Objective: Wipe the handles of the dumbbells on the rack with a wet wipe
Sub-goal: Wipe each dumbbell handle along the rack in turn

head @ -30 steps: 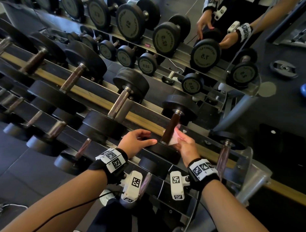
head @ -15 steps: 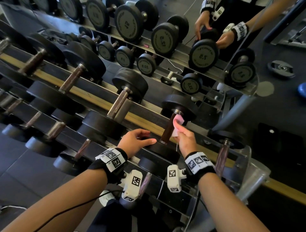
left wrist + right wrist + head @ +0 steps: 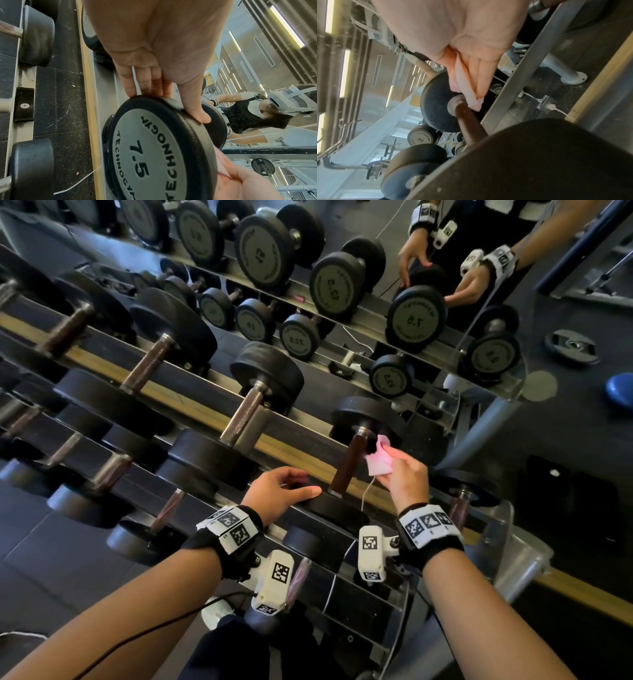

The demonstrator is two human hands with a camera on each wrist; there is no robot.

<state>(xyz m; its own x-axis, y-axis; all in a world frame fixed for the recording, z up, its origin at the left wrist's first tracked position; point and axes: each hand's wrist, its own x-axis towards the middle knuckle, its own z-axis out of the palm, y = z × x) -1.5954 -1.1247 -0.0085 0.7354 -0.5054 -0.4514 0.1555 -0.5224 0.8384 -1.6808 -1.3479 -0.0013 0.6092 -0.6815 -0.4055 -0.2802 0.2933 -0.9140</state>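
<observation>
A black dumbbell marked 7.5 lies on the rack's upper rail, its dark brown handle (image 3: 351, 462) running up to the far head (image 3: 368, 417). My left hand (image 3: 305, 484) grips the rim of the near head (image 3: 150, 148), thumb on one side and fingers on the other. My right hand (image 3: 387, 463) pinches a pink-white wet wipe (image 3: 378, 462) just right of the handle's far end. In the right wrist view the wipe (image 3: 467, 86) touches the handle (image 3: 469, 121) by the metal collar.
More dumbbells fill the rails to the left (image 3: 246, 412) and the lower tier (image 3: 113, 470). A mirror behind repeats the rack and my hands. A white cable (image 3: 366, 494) hangs by the handle. A weight plate (image 3: 570, 345) lies on the floor at right.
My right hand has slid the wipe up the handle from its near end to its far end by the head. The left hand has stayed on the near head.
</observation>
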